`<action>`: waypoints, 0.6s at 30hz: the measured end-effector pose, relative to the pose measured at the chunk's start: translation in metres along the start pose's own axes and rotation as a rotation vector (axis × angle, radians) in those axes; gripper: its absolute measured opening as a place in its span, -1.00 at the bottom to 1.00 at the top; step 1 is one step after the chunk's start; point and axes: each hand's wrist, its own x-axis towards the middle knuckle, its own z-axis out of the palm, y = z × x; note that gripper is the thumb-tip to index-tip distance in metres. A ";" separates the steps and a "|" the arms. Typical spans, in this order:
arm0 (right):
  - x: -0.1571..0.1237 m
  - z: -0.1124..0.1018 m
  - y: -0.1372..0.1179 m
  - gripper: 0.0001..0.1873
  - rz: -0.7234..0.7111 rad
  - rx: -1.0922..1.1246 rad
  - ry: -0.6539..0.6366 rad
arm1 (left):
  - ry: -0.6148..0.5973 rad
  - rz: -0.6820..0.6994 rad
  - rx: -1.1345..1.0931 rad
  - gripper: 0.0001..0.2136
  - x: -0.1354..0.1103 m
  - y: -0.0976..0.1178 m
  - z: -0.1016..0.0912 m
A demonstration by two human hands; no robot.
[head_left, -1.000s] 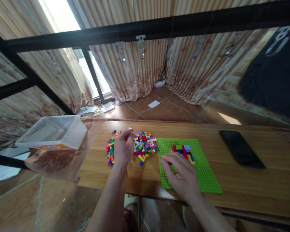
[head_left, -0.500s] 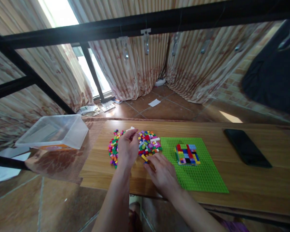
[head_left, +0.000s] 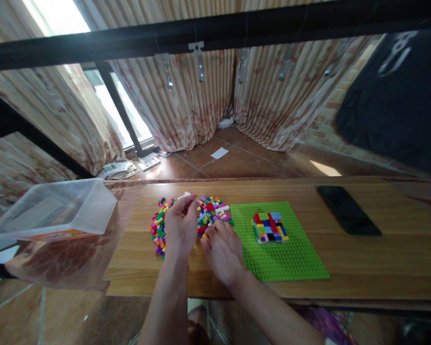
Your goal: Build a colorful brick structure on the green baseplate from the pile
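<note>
A loose pile of small multicoloured toy bricks (head_left: 158, 229) lies on the wooden table (head_left: 129, 258). Over the middle of it is my left hand (head_left: 181, 227), its fingers curled together; whatever they hold, if anything, is hidden. At the pile's near right side my right hand (head_left: 224, 251) is closed, with a yellow brick (head_left: 206, 237) showing at its fingertips. Just right of that hand lies a green studded baseplate (head_left: 301, 258). A low block of joined bricks (head_left: 270, 228) in red, blue, yellow and other colours sits on the baseplate.
A black phone (head_left: 348, 211) lies on the table's right part. Beyond the table's left end is a clear plastic box (head_left: 57, 208). A dark metal bar (head_left: 215, 32) crosses above the table, with patterned curtains (head_left: 187, 110) behind it.
The view has swung slightly right, so everything sits further left. My right hand has drawn in closer over the yellow brick, which shows less now. The left hand stays over the pile.
</note>
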 end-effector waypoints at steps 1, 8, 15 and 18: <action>0.000 0.000 0.000 -0.91 0.004 -0.004 -0.002 | -0.001 0.003 -0.002 -0.76 0.000 -0.001 0.000; 0.002 -0.001 0.000 -0.81 -0.037 0.053 0.032 | -0.010 -0.034 0.004 -0.75 0.000 0.001 0.001; -0.002 -0.015 0.016 -0.84 -0.021 0.406 0.134 | -0.058 0.010 0.077 -0.76 -0.005 0.002 0.008; -0.004 -0.027 0.031 -0.90 -0.025 0.576 0.231 | -0.146 0.033 0.118 -0.79 -0.014 0.001 0.018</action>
